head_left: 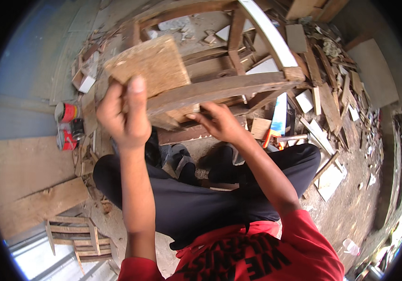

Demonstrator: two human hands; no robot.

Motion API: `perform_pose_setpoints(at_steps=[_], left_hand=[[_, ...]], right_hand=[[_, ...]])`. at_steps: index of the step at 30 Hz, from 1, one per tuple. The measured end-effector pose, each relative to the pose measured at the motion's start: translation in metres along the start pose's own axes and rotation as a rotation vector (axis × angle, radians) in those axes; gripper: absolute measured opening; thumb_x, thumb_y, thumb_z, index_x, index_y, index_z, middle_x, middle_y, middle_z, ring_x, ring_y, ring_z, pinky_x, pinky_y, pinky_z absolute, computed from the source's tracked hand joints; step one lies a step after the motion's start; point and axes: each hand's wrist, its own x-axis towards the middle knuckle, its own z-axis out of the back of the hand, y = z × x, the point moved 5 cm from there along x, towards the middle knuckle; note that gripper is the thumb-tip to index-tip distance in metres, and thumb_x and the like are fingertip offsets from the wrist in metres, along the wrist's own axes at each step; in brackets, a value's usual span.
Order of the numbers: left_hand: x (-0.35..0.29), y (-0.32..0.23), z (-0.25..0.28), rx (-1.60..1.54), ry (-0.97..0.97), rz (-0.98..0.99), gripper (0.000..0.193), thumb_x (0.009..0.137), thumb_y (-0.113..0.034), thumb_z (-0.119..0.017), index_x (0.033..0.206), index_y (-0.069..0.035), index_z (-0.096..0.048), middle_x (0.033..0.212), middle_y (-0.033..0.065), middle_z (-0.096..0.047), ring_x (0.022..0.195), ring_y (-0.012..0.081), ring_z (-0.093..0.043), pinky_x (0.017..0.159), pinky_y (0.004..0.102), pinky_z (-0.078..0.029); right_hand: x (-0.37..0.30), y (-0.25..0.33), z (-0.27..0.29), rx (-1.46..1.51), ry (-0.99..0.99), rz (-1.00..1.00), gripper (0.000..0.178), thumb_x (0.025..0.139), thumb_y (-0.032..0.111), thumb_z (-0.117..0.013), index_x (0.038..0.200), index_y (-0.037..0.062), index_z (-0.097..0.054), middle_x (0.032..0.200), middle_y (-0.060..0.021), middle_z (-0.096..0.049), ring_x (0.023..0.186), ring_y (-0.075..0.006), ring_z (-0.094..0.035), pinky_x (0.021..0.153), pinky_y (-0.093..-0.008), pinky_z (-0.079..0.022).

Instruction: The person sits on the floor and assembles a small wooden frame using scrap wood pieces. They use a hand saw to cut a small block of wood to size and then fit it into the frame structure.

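Note:
A worn wooden frame, perhaps of a chair, stands tilted before my knees, its near rail (229,87) crossing in front of me. My left hand (128,112) is closed on a squarish wooden board (151,63), thumb on its face, at the rail's left end. Under the rail, the fingers of my right hand (222,122) close on the end of a light wooden piece (182,114). Whether that piece is part of the same board I cannot tell, since the rail covers the place between. A white strip (271,33) lines the frame's right side bar.
A handsaw (278,117) with an orange handle lies right of the frame. Wood offcuts (325,107) litter the floor to the right. Red cans (66,139) stand at the left, above plywood sheets (27,164). A slatted wooden piece (74,229) lies lower left.

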Motion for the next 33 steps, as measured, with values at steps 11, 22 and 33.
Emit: perform_pose_setpoints(at_steps=[11,22,33], left_hand=[[-0.007,-0.005,0.001,-0.040,-0.017,-0.108,0.024,0.092,-0.016,-0.067,0.098,0.007,-0.068,0.091,0.0101,-0.069,0.082,0.0131,-0.060,0.074,0.0267,-0.047],[-0.004,-0.009,-0.001,-0.018,0.006,-0.077,0.019,0.090,-0.015,-0.068,0.091,0.004,-0.068,0.082,0.0081,-0.068,0.080,0.0188,-0.061,0.078,0.0303,-0.047],[-0.002,0.001,0.003,0.116,0.306,-0.001,0.047,0.062,-0.031,-0.093,0.097,-0.004,-0.075,0.105,0.0090,-0.073,0.111,0.0242,-0.062,0.097,0.0373,-0.047]], right_hand=[[-0.001,-0.004,-0.004,-0.016,0.025,-0.055,0.024,0.093,0.014,-0.070,0.111,-0.0004,-0.065,0.097,-0.0226,-0.069,0.089,-0.0396,-0.067,0.075,-0.0395,-0.052],[-0.003,-0.010,-0.004,-0.040,0.054,-0.111,0.027,0.091,0.013,-0.071,0.114,0.0012,-0.065,0.100,-0.0209,-0.070,0.093,-0.0383,-0.068,0.079,-0.0393,-0.052],[-0.001,-0.012,-0.002,-0.104,0.135,-0.035,0.028,0.092,0.012,-0.069,0.118,0.0030,-0.064,0.105,-0.0208,-0.069,0.097,-0.0407,-0.066,0.083,-0.0424,-0.051]])
